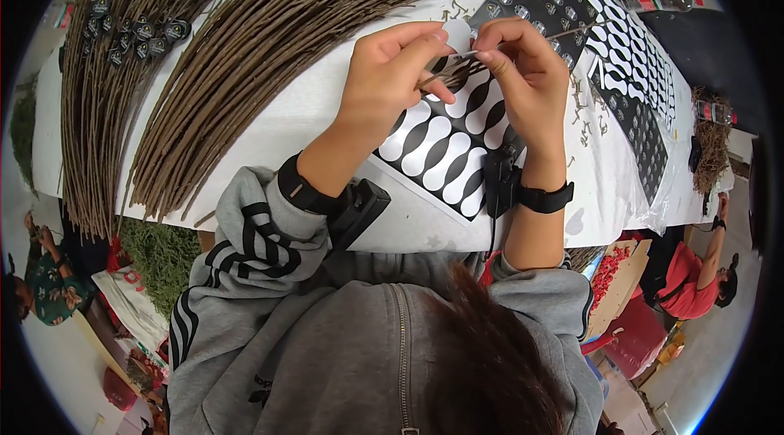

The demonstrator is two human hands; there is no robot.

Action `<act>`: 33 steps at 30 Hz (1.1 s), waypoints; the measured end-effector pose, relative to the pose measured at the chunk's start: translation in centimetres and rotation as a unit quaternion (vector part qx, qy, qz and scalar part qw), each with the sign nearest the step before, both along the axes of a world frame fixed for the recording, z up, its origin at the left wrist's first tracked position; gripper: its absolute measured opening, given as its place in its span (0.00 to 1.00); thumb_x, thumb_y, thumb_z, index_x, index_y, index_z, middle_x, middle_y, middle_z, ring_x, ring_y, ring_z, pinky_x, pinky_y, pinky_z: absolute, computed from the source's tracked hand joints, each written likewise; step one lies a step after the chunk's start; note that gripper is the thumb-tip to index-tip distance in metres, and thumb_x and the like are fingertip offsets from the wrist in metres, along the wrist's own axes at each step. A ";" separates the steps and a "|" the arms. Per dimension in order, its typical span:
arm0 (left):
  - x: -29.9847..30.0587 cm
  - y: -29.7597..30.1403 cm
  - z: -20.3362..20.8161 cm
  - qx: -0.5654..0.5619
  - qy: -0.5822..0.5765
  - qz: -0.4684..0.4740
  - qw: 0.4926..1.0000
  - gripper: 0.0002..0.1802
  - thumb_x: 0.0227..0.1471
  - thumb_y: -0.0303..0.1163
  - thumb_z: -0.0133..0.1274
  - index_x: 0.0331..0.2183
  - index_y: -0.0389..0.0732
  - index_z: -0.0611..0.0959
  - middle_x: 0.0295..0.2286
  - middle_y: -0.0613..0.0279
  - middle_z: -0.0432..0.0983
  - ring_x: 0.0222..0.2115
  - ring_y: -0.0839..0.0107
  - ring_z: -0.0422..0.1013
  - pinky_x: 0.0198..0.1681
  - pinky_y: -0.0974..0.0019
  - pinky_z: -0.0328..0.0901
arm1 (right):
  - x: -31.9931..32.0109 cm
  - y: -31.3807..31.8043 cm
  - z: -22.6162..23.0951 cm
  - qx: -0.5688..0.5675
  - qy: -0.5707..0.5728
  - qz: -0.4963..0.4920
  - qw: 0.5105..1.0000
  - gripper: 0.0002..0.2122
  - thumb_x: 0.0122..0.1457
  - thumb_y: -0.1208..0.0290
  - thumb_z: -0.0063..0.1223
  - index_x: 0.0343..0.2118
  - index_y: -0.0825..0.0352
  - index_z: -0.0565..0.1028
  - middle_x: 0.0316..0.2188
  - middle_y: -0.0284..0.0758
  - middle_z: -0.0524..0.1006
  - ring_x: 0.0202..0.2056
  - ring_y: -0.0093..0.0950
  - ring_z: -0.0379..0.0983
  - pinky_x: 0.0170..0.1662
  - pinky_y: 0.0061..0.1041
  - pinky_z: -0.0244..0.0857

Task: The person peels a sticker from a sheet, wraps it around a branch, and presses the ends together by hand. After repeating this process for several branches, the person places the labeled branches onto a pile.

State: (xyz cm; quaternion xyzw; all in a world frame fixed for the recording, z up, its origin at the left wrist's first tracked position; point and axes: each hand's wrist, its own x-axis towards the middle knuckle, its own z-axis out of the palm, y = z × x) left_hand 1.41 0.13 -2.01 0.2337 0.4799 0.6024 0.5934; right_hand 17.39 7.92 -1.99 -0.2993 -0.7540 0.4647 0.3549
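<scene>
Over the white-covered table (298,120): two bare hands meet, busy with one small white label (457,33) and a few thin brown twigs (459,73).
White label: between the hands, its rounded end standing up beside the left thumb, its narrow part reaching the right fingertips; whether it goes around the twigs cannot be told.
Left hand (400,67): thumb and forefinger pinching the label near its rounded end, the lower fingers reaching beneath the twigs.
Right hand (527,59): thumb and forefinger closed on the label's narrow part, the other fingers curled.
Label sheet (437,156): below the hands, black, with rows of double-lobed white labels.
Long twigs (237,100): a thick spread of bare stems to the left of the hands.
Tagged twigs (98,124): farther left, with round dark tags (143,31) clustered near their upper part.
Patterned black sheet (563,14): beyond the right hand, partly under more white labels.
Step in hand: most likely fitting the label to the twigs, judging by the tags at the left.
Next move: seems to call for bringing the two rounded ends level, then pressing them flat together without snapping a stem.
</scene>
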 end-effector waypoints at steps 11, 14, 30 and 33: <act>-0.7 0.2 -0.3 -0.034 -0.017 -0.044 0.998 0.24 0.54 0.40 0.50 0.46 0.30 0.74 0.38 0.51 0.74 0.20 0.72 0.75 0.17 0.79 0.52 | -1.1 -0.8 -0.4 -0.012 0.017 -0.055 0.998 0.04 0.56 0.83 0.52 0.35 0.72 0.72 0.33 0.30 0.74 0.34 0.17 0.68 0.38 0.15 0.62; -0.4 0.3 -0.5 -0.028 0.000 -0.041 0.999 0.23 0.55 0.38 0.50 0.45 0.30 0.75 0.37 0.52 0.75 0.20 0.72 0.75 0.16 0.79 0.51 | -1.2 -0.8 -0.5 -0.015 0.027 -0.057 0.998 0.04 0.56 0.83 0.52 0.35 0.72 0.72 0.33 0.30 0.74 0.35 0.17 0.69 0.39 0.15 0.63; -0.1 0.2 -0.8 -0.015 0.007 -0.029 0.999 0.21 0.56 0.37 0.49 0.45 0.29 0.76 0.35 0.55 0.76 0.19 0.73 0.75 0.14 0.80 0.51 | -1.9 -0.9 -0.9 -0.008 0.064 -0.087 0.994 0.03 0.55 0.82 0.53 0.33 0.71 0.75 0.29 0.29 0.75 0.30 0.15 0.69 0.33 0.14 0.62; -0.1 0.2 -1.0 -0.014 0.008 -0.030 0.999 0.21 0.57 0.37 0.49 0.45 0.29 0.76 0.35 0.54 0.76 0.19 0.73 0.75 0.15 0.80 0.51 | -1.7 -0.9 -0.9 -0.008 0.067 -0.091 0.994 0.04 0.54 0.82 0.54 0.33 0.71 0.75 0.29 0.29 0.76 0.31 0.16 0.70 0.33 0.14 0.63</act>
